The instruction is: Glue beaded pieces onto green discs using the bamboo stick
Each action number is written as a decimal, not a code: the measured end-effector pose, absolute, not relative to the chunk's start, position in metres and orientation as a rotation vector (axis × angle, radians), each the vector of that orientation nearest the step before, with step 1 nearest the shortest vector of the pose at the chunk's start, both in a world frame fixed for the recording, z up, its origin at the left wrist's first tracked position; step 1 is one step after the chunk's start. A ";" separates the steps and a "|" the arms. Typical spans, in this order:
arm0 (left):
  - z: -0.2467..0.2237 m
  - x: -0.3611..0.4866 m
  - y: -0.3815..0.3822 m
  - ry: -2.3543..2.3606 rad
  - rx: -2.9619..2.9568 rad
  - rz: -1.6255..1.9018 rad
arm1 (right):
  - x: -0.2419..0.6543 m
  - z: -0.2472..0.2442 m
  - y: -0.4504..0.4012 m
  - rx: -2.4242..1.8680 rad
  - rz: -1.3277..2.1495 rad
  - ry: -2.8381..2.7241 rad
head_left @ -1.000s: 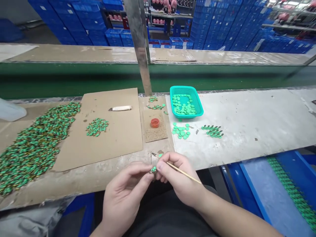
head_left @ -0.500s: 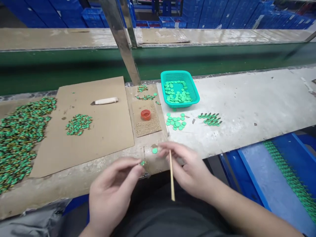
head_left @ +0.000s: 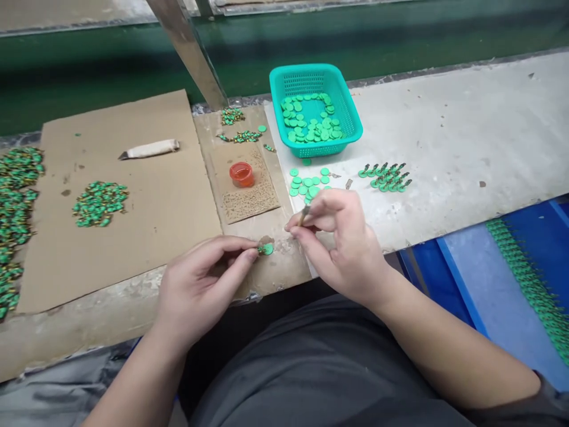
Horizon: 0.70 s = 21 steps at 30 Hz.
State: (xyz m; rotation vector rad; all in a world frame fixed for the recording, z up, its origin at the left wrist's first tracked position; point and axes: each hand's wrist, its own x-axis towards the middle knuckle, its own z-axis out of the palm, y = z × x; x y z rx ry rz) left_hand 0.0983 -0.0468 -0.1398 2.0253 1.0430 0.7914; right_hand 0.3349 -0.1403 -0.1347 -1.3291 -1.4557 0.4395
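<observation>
My left hand [head_left: 207, 284] pinches a small green-and-gold piece [head_left: 260, 249] between thumb and forefinger. That piece is right at a round green disc [head_left: 268, 249] on the table's near edge; whether they touch I cannot tell. In my right hand [head_left: 342, 243], the fingertips close on a thin wooden stick [head_left: 303, 219], mostly hidden by the fingers, with a dark end pointing up. Just beyond this hand lie loose green discs [head_left: 303, 182]. A red cup [head_left: 241, 174] stands on a textured cardboard piece [head_left: 249, 203] beyond both hands.
Green discs fill part of a turquoise basket [head_left: 316, 149]. Discs with upright dark pieces [head_left: 387, 178] stand at right. A knife with a wrapped handle [head_left: 151, 149] and a pile of small green pieces [head_left: 100, 203] lie on cardboard [head_left: 173, 207]. A blue crate [head_left: 462, 284] sits lower right.
The view has tilted down and closer. My left hand has brought the small piece to the disc. My right hand has turned the stick, which pointed down toward me before.
</observation>
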 end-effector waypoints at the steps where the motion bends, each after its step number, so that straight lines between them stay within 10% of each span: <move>1: -0.140 0.099 -0.047 1.051 2.041 0.786 | 0.336 -0.136 -0.140 -1.354 0.436 -1.528; 21: -0.140 0.101 -0.047 1.035 2.229 0.751 | 0.343 -0.142 -0.139 -1.521 0.456 -1.732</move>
